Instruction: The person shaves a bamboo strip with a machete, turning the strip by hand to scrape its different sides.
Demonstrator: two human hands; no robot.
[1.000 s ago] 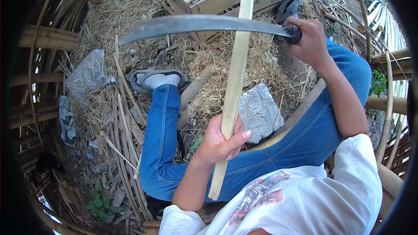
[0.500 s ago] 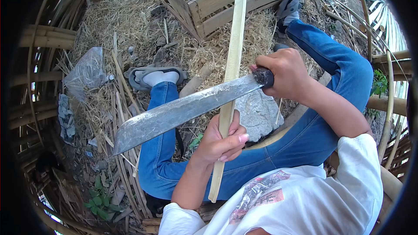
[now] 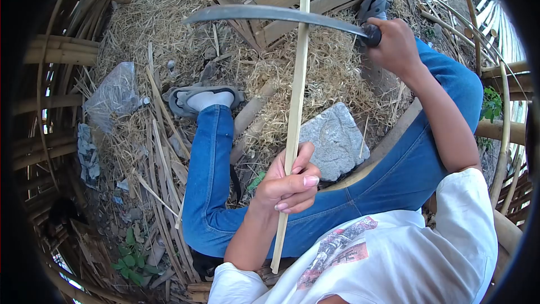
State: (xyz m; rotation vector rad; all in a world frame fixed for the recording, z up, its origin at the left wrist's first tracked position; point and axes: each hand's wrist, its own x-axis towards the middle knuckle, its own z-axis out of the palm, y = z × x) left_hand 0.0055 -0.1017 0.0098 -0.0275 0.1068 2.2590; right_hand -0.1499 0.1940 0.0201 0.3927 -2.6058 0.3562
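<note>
My left hand (image 3: pixel 289 183) is closed around the lower part of a long, pale bamboo strip (image 3: pixel 297 93), which stands tilted slightly right at its top. Wrapped round the dark handle of a machete (image 3: pixel 270 13) is my right hand (image 3: pixel 395 45), out to the right of the strip. The long blade reaches leftward across the strip near its upper end, seen nearly edge-on. It appears to be against the strip, though contact is hard to confirm. Below the blade, a grey stone block (image 3: pixel 334 142) lies on the ground between my legs.
A wooden slatted crate (image 3: pixel 270 0) stands at the top. Shavings (image 3: pixel 281 73) cover the ground beneath it. To the left lie a clear plastic bag (image 3: pixel 115 90) and loose bamboo strips (image 3: pixel 163 174). Bamboo poles (image 3: pixel 59 50) line the left side.
My right hand has moved the machete up and away along the bamboo strip, and its blade has turned from flat-side to nearly edge-on. The strip has turned slightly in my left hand.
</note>
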